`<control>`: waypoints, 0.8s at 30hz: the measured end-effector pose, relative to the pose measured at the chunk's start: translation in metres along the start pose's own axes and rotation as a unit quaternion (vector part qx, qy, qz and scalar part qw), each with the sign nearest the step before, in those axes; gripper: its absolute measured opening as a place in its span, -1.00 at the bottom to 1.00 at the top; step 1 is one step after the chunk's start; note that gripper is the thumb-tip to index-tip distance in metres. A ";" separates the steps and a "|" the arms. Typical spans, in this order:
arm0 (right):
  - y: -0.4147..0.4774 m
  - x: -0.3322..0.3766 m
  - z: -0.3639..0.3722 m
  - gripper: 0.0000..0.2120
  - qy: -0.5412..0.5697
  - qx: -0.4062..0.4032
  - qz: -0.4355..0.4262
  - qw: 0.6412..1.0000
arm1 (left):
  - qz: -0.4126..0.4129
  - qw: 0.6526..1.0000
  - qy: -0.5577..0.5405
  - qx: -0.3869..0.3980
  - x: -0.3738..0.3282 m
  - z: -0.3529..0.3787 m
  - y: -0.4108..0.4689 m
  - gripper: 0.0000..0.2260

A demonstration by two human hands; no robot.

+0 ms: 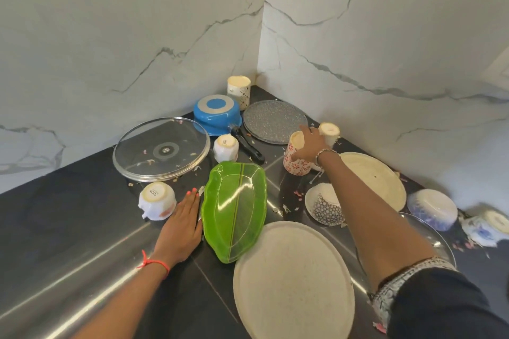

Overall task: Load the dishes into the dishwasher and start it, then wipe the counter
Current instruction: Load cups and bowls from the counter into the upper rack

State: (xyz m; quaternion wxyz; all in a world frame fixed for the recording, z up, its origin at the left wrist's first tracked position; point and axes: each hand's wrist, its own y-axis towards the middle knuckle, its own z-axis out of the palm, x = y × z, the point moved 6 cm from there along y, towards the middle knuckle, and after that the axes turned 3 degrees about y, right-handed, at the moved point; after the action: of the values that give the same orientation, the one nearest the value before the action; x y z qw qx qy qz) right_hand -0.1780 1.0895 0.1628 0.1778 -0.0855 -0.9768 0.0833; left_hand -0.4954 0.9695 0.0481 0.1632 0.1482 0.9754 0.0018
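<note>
Head view is showing the dishes lying spread over the corner tabletop [68,228], not yet loaded: a cream plate [294,281] nearest, a glass lid [161,148], a green dish [234,209]. The right hand [309,146] is reaching over them, fingers curling round a floral cup [296,164], probably to lift it first. The left hand [180,227] is lying flat beside the green dish, fingers straight, seemingly bracing the reach. Crumbs [298,193] are littering the dark glossy surface; marble walls [137,22] are meeting behind.

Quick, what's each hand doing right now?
Left hand: open, flat on the counter.
Right hand: grips the flowered cup.
</note>
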 end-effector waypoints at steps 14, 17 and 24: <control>-0.016 0.014 -0.015 -0.19 0.032 -0.056 -0.037 0.997 | -0.001 1.000 0.016 -0.004 -0.004 -0.004 0.000 -0.23; -0.034 0.024 -0.035 -0.20 0.035 -0.088 -0.059 0.994 | -0.002 1.000 0.031 0.004 -0.005 -0.004 -0.001 -0.22; -0.095 0.034 -0.068 -0.17 0.049 -0.102 -0.089 0.990 | -0.019 0.998 -0.007 0.053 -0.013 -0.013 -0.007 -0.46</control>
State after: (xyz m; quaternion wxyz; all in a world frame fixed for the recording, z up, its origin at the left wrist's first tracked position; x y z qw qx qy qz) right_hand -0.1978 1.0127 0.2548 0.2225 -0.0195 -0.9740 -0.0373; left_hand -0.4899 0.9597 0.0643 0.1623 0.1385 0.9755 -0.0539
